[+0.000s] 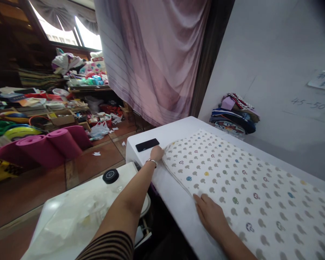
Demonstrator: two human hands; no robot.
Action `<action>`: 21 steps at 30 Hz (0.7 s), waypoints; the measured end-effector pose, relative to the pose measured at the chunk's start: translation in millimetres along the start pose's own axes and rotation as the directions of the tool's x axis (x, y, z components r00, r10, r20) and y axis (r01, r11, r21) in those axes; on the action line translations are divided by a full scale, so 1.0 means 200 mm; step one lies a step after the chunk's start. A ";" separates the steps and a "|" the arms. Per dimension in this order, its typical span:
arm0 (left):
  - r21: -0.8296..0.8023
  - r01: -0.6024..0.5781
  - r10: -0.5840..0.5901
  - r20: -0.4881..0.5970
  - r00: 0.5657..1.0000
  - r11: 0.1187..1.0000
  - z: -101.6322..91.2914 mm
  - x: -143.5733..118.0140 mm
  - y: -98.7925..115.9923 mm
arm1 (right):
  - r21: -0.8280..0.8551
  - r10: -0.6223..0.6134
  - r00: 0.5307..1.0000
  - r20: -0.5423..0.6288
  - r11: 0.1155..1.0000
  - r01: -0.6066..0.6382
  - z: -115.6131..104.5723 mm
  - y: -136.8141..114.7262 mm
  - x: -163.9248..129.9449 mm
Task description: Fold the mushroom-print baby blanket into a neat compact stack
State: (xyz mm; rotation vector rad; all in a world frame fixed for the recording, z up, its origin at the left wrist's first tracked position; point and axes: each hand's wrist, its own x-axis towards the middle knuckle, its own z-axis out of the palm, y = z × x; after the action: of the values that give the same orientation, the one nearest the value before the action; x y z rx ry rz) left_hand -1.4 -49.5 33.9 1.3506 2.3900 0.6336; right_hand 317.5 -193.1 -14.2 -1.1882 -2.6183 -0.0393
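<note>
A crowded storeroom lies off toward nine and ten o'clock, with rolled pink mats (40,146) on the tiled floor, shelves heaped with goods under a bright window, and a mauve curtain (154,57) hanging at twelve. In front of you a white-covered counter (178,131) runs from the centre out to four o'clock, along a pale wall.

Spread over it is the patterned cloth (241,184), cream with rows of grey and coloured mushroom shapes. It lies flat and mostly smooth. Your left hand (157,153) reaches out to eleven o'clock and rests closed over the cloth's far left corner, seemingly pinching it, though the fingers are too small to read for certain. Your right hand (209,215) lies at five o'clock, open and flat, fingers together, pressing the near edge of the cloth down on the counter.

You look to be at the squaring-up stage, setting corner and edge true. Any next move calls for an even pull along that left edge, so the layers stay aligned.

A black phone (147,144) lies just beside your left hand, at its eleven. Folded fabrics (234,115) are stacked at one o'clock against the wall.
</note>
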 end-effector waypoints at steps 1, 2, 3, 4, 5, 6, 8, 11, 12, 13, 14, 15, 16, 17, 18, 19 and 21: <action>0.002 -0.002 0.002 -0.009 1.000 1.000 0.00 -0.01 0.00 | 0.002 -0.001 1.000 -0.003 1.000 0.001 0.00 0.00 0.00; 0.005 -0.007 0.007 -0.018 1.000 1.000 0.00 -0.02 0.01 | 0.003 0.001 1.000 -0.003 1.000 -0.001 0.00 0.00 0.00; 0.009 -0.015 0.016 -0.028 0.999 1.000 0.01 -0.03 0.01 | 0.004 0.003 1.000 0.000 1.000 -0.003 0.00 0.00 0.00; 0.014 -0.027 0.028 -0.039 0.999 1.000 0.01 -0.04 0.01 | 0.007 0.004 1.000 0.006 1.000 -0.004 0.00 0.00 0.00; 0.020 -0.040 0.041 -0.048 0.998 0.999 0.01 -0.05 0.02 | 0.011 0.006 1.000 0.012 1.000 -0.006 0.00 0.00 0.00; 0.025 -0.054 0.056 -0.055 0.997 0.998 0.01 -0.07 0.02 | 0.016 0.010 1.000 0.015 1.000 -0.011 0.00 0.00 0.00; 0.046 -0.095 0.098 -0.067 0.993 0.994 0.01 -0.09 0.03 | 0.028 0.022 1.000 0.019 0.999 -0.023 0.01 0.00 0.00; 0.151 -0.210 0.223 -0.080 0.971 0.966 0.03 -0.13 0.03 | 0.061 0.037 0.999 0.027 0.997 -0.039 0.01 0.00 0.00; 0.199 -0.256 0.275 -0.074 0.959 0.946 0.03 -0.14 0.03 | 0.074 0.039 0.999 0.033 0.996 -0.041 0.02 0.00 0.00; 0.242 -0.298 0.320 -0.060 0.945 0.924 0.04 -0.15 0.03 | 0.084 0.042 0.998 0.039 0.995 -0.045 0.02 0.01 0.00; 0.272 -0.330 0.353 -0.041 0.935 0.904 0.05 -0.15 0.03 | 0.092 0.046 0.998 0.044 0.994 -0.050 0.02 0.01 0.00; 0.289 -0.352 0.373 -0.021 0.928 0.891 0.05 -0.16 0.03 | 0.097 0.051 0.998 0.046 0.994 -0.055 0.02 0.01 0.00; 0.291 -0.360 0.378 -0.007 0.926 0.886 0.06 -0.16 0.03 | 0.102 0.055 0.997 0.048 0.993 -0.060 0.02 0.01 0.01; 0.282 -0.353 0.368 0.001 0.930 0.892 0.06 -0.16 0.03 | 0.108 0.059 0.997 0.050 0.992 -0.064 0.02 0.01 0.01; 0.261 -0.333 0.344 0.002 0.939 0.906 0.06 -0.16 0.03 | 0.116 0.063 0.997 0.052 0.991 -0.068 0.02 0.01 0.01; 0.231 -0.301 0.309 0.002 0.951 0.925 0.06 -0.16 0.03 | 0.125 0.063 0.996 0.056 0.990 -0.069 0.02 0.01 0.01; 0.157 -0.214 0.214 0.016 0.977 0.964 0.05 -0.14 0.04 | 0.138 0.061 0.996 0.069 0.988 -0.071 0.02 0.01 0.01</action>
State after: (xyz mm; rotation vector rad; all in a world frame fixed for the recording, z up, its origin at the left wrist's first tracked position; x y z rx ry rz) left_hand 23.7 -68.0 31.7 1.6926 2.3563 0.5069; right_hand 317.6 -190.5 -17.5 -1.2452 -2.5853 0.1962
